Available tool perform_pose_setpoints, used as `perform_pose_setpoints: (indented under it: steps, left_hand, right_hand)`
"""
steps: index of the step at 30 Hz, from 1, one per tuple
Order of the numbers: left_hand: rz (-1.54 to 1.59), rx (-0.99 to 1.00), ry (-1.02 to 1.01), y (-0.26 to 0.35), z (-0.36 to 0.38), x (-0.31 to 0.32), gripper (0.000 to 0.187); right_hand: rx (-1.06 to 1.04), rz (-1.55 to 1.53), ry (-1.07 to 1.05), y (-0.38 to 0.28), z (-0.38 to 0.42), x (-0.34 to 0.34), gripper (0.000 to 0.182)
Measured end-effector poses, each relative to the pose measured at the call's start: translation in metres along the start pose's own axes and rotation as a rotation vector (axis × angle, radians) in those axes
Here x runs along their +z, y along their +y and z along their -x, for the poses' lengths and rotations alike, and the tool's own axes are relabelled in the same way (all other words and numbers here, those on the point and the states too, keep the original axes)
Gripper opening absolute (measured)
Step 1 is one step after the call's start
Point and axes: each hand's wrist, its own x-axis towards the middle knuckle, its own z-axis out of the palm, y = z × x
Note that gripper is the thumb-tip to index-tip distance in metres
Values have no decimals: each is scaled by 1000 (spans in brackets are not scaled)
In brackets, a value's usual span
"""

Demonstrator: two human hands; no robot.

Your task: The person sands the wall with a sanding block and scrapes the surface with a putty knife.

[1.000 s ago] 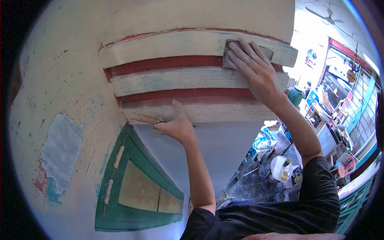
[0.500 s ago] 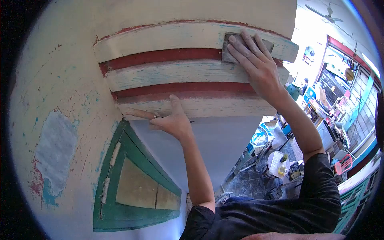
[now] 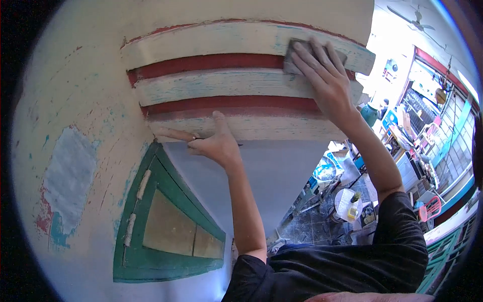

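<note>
The right grip (image 3: pixel 328 85), at upper right of centre, is a flat hold: fingers spread over a grey block (image 3: pixel 290 61), pressing it against the upper two of three curved, cream-painted slats (image 3: pixel 216 81). The left grip (image 3: pixel 219 144), at centre, has its fingers curled around a tool with a wooden handle (image 3: pixel 176 134); the handle points left, a dark tip shows to the right, and the thumb rests on the lowest slat. Red strips (image 3: pixel 206 64) run between the slats.

The containers are at the right of the frame. A teal jug (image 3: pixel 369 115) stands just beyond the slats' right end, its contents hidden. Lower, a round white-topped stand (image 3: pixel 343 202) carries a small green plant (image 3: pixel 355 197) and a yellow-and-white item (image 3: pixel 352 212), possibly a container, too small to tell. Near it is crumpled blue-and-white material (image 3: pixel 327 170); whether something holds it is unclear. A green-framed panel (image 3: pixel 171 216) fills the lower left.
</note>
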Motion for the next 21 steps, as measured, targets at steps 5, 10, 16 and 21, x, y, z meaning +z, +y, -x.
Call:
perform_pose_setpoints:
  steps: [5, 10, 16, 21]
  left_hand:
    - [-167, 71, 34, -23, -6, 8, 87]
    - [59, -33, 22, -10, -5, 5, 86]
    - [-53, 37, 35, -13, -3, 5, 85]
    - [-15, 7, 48, -12, 1, 9, 86]
  right_hand:
    - [11, -46, 78, -27, -66, 18, 50]
    - [-30, -90, 106, -39, -107, 22, 50]
    - [-45, -69, 7, -2, -23, 6, 50]
    - [-89, -116, 109, -45, -92, 32, 47]
